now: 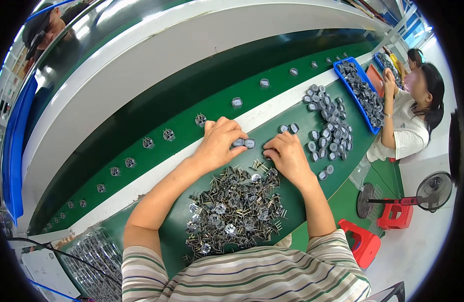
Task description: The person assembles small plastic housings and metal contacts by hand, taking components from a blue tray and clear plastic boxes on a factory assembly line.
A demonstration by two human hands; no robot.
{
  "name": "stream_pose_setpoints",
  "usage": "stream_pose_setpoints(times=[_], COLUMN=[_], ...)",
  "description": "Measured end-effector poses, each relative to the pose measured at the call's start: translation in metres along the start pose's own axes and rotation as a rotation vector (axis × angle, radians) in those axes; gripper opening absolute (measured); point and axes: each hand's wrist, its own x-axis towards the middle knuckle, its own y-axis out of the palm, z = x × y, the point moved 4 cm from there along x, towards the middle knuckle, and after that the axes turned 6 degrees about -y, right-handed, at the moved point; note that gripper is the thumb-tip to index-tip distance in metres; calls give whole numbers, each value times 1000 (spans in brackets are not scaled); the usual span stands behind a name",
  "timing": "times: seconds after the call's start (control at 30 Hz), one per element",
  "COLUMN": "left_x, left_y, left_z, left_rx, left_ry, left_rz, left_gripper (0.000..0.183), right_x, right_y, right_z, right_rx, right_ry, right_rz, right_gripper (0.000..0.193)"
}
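My left hand (219, 142) rests at the edge of the green worktable, with its thumb and fingers closed on a small grey plastic housing. A second grey housing (249, 143) sits right beside it, against the fingertips. To the right, my right hand (288, 155) is pinched low over the table; what its fingertips hold is mostly hidden. Just beyond that hand lie two more grey housings (293, 128). Between my forearms spreads a heap of small metal parts with long pins (234, 209).
A green conveyor belt (217, 108) beyond a white ledge carries spaced-out parts. Loose grey housings (332, 133) cover the table's right side, near a full blue tray (365, 95). A co-worker (413, 110) sits at right, near red stools (360, 241) and a fan (433, 191).
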Motion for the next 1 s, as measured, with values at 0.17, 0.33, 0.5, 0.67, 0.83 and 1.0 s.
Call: stream_pose_setpoints(times=[0.17, 0.33, 0.5, 0.67, 0.83, 1.0], left_x=[-7, -7, -8, -6, -7, -8], left_y=[-2, 7, 5, 6, 7, 9], left_z=[-6, -3, -4, -1, 1, 3], left_rx=[-78, -110, -92, -114, -136, -172], left_ry=[-20, -35, -74, -65, -45, -60], left_rz=[-58, -45, -31, -25, -40, -34], left_gripper=[37, 38, 35, 34, 34, 30], right_x=[17, 31, 39, 40, 35, 34], right_y=[5, 16, 13, 18, 20, 25], right_z=[-5, 5, 24, 19, 17, 12], right_rx=[301, 223, -159, -149, -18, 54], right_ry=[103, 43, -256, -382, -380, -302], right_rz=[-41, -47, -87, -90, -123, -101], right_gripper=[8, 12, 14, 18, 14, 18])
